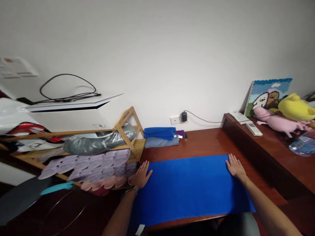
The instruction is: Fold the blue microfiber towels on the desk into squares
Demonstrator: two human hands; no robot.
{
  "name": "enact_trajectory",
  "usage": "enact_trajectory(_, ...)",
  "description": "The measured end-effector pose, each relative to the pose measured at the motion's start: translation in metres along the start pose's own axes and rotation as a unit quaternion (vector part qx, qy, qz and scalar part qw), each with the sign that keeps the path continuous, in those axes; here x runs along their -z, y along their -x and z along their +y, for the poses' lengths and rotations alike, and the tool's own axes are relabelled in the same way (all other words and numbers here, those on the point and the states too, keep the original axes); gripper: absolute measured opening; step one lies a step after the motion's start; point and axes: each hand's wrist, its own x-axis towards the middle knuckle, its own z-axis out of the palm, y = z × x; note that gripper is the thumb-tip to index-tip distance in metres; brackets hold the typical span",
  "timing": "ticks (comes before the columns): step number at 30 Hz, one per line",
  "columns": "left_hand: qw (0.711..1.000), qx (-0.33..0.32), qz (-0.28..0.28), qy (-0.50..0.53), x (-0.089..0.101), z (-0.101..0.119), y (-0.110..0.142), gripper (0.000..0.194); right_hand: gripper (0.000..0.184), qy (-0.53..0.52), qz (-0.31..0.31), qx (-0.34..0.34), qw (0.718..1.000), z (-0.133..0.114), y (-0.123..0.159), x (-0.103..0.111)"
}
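A blue towel lies spread out flat on the reddish-brown wooden desk, its near edge along the desk's front. A white tag shows at its near left corner. My left hand rests flat at the towel's far left part, fingers stretched out and thumb apart. On the far right corner, my right hand lies with its fingers extended. Neither hand grips anything. Behind the towel, against the wall, sits a folded blue towel on top of a folded grey-blue cloth.
At left stands a wooden rack with lilac and pink slippers and a white box. A black charger is plugged into the wall. On the raised right ledge are a remote, plush toys and a plastic bottle.
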Motion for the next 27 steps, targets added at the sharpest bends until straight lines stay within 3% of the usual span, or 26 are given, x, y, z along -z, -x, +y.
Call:
enact_trajectory(2,1.0,0.001,-0.014,0.003,0.012,0.006,-0.001,0.075,0.076,-0.006,-0.011,-0.011,1.0,-0.011,0.004,0.014)
enact_trajectory(5,1.0,0.006,0.014,0.009,0.028,0.019,0.01,0.071,0.074,-0.017,0.053,0.028,0.998,-0.052,0.029,0.028)
enact_trajectory(7,0.999,0.006,0.037,0.013,0.033,0.033,0.031,0.068,0.073,-0.038,0.104,0.099,0.989,-0.099,0.062,0.029)
enact_trajectory(9,0.999,-0.011,0.046,0.017,0.031,0.052,0.059,0.065,0.071,-0.073,0.106,0.182,0.975,-0.159,0.106,0.024)
enact_trajectory(14,0.997,-0.044,0.059,0.018,0.018,0.095,0.125,0.061,0.066,-0.149,0.013,0.358,0.922,-0.31,0.21,-0.005)
enact_trajectory(17,0.999,-0.033,0.035,0.013,0.014,0.1,0.141,0.058,0.065,-0.163,-0.03,0.381,0.91,-0.363,0.238,-0.023)
enact_trajectory(19,0.999,-0.027,0.02,0.012,0.013,0.098,0.144,0.058,0.066,-0.158,-0.046,0.376,0.912,-0.373,0.242,-0.034)
enact_trajectory(22,0.999,-0.025,0.02,0.007,0.015,0.094,0.144,0.059,0.067,-0.143,-0.04,0.369,0.917,-0.354,0.235,-0.044)
enact_trajectory(24,0.999,-0.024,0.027,-0.001,0.017,0.095,0.143,0.059,0.067,-0.127,-0.022,0.343,0.93,-0.319,0.224,-0.045)
enact_trajectory(27,0.999,-0.017,0.028,-0.012,0.019,0.097,0.142,0.057,0.07,-0.085,0.003,0.263,0.961,-0.241,0.2,-0.038)
